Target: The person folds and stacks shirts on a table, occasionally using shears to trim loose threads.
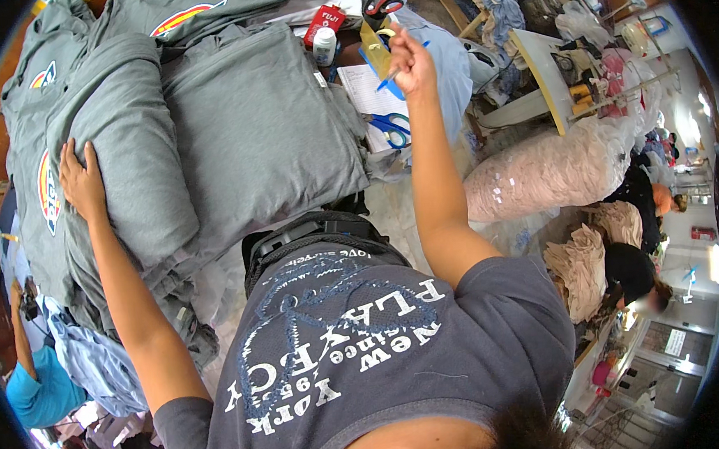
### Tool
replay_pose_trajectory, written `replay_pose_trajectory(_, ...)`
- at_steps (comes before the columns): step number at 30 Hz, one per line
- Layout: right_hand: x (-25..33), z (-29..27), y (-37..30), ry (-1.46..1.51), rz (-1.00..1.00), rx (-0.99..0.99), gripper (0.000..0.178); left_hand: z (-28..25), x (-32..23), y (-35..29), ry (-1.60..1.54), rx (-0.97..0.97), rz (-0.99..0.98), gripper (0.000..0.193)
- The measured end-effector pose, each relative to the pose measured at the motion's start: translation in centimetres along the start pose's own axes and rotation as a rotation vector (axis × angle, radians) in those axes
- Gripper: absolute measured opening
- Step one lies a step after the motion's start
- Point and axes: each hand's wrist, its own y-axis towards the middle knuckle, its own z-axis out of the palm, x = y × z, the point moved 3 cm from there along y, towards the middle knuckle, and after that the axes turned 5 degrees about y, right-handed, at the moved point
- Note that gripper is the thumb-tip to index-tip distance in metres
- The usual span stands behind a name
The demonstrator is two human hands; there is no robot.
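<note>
My left hand [83, 182] lies with its fingers apart on a thick grey folded garment [127, 132], close to the garments with colourful printed badges. Beside it, a flat stack of folded grey garments [258, 119] covers much of the table. Out at the far right, my right hand [413, 66] is closed around a slim blue pen [385, 83]. Below the pen rests a sheet of lined paper [368, 92]. Blue-handled scissors [391, 129] lie on its lower edge. A yellow flat piece [374, 52] sits just left of my right hand.
A white bottle [324, 47], a red box [324, 22] and dark-handled scissors [382, 7] sit behind the paper. A plastic-wrapped pinkish bundle [542, 176] lies at right, near a sewing machine table [544, 81]. Another person in a blue top [44, 388] is at lower left.
</note>
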Motion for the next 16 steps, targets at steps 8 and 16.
replay_pose_trajectory(8,-6.4,0.2,-4.0,-0.41,0.097,-0.054,0.044,-0.1,0.3,-0.3,0.007,0.01,-0.022,0.05)
replay_pose_trajectory(16,-6.2,-3.3,-1.2,-0.957,-0.276,-0.252,0.021,0.3,0.5,0.1,-0.008,0.017,0.018,0.053)
